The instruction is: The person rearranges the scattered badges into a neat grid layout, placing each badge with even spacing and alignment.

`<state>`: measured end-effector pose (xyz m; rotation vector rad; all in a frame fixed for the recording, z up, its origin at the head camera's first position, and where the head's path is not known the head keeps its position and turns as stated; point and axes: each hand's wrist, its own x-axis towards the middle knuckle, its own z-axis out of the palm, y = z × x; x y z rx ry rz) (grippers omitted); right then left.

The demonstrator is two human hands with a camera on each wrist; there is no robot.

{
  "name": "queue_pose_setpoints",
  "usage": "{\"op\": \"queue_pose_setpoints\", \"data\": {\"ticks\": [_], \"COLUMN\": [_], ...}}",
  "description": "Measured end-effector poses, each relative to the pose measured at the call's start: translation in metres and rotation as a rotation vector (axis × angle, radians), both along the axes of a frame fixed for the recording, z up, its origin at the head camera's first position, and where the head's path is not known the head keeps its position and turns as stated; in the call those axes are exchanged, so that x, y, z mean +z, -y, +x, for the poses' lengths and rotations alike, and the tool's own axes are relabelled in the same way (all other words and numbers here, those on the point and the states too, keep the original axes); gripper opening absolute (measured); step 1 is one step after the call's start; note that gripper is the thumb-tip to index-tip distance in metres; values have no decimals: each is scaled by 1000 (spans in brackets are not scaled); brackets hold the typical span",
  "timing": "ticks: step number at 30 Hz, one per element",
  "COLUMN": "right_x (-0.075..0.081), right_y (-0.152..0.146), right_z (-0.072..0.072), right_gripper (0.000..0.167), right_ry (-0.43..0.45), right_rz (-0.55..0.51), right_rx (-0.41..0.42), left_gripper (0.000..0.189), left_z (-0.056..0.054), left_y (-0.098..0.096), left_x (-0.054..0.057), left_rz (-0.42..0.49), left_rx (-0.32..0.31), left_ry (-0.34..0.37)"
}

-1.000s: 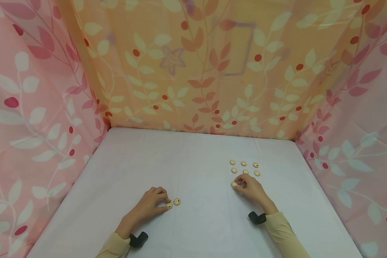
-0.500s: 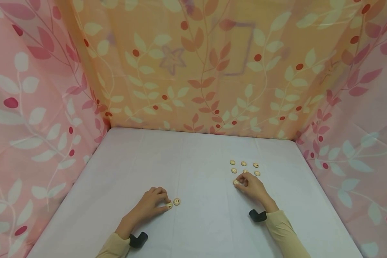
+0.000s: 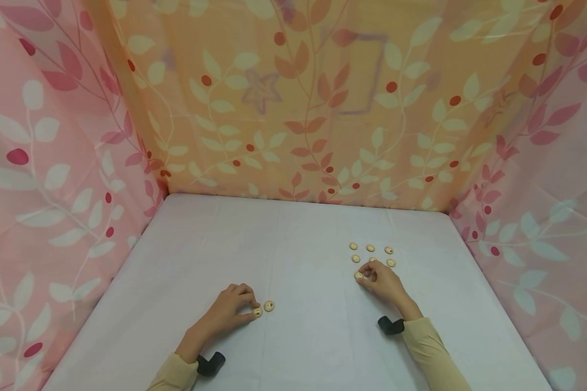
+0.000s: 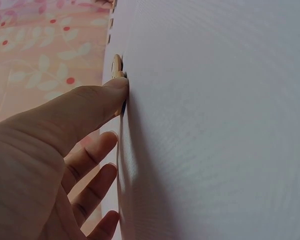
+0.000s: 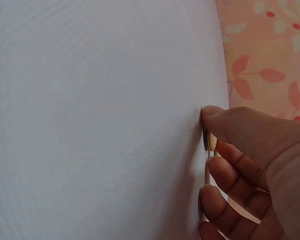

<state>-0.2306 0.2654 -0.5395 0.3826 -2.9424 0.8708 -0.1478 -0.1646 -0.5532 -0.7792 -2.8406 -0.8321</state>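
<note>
My left hand (image 3: 231, 307) rests low on the white table and pinches a small round wooden disc (image 3: 257, 312) with a dark mark on its face, between thumb and forefinger. Just right of it lies a second disc (image 3: 269, 306), which shows edge-on beyond my thumb (image 4: 117, 62) in the left wrist view. My right hand (image 3: 383, 285) pinches another pale disc (image 3: 358, 275) at the table surface. In the right wrist view its edge (image 5: 211, 141) peeks out below the thumb. Beyond it several like discs lie in two rows; my fingers partly cover one disc (image 3: 373, 260) of the nearer row.
The table (image 3: 293, 347) has a white cloth, with a floral orange curtain (image 3: 293, 108) behind it and pink floral curtains at both sides. The far row includes a disc (image 3: 370, 248). Black wrist mounts (image 3: 211, 364) sit on both wrists.
My right hand has slid its disc slightly away from me and to the right, closer to the two rows. The left hand has stayed still on its disc.
</note>
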Motion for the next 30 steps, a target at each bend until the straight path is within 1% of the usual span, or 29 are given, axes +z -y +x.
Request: {"op": "queue_pose_setpoints", "data": {"ticks": [9,14,30], "right_x": [0,1,2], "right_y": [-1,0,0], "right_z": [-2,-2,2], "right_gripper": [23,22,24], "right_ry": [39,50,0], "right_rz": [-8,-16,-22], "right_rx": [-19,-14,16], "left_gripper": [15,15,14], "left_z": [0,0,1], "left_y": [0,0,0], "left_x": [0,1,3], "left_rz": [-7,-5,-3], "left_rx": [1,-1,-7], "left_ry": [-1,3,5]}}
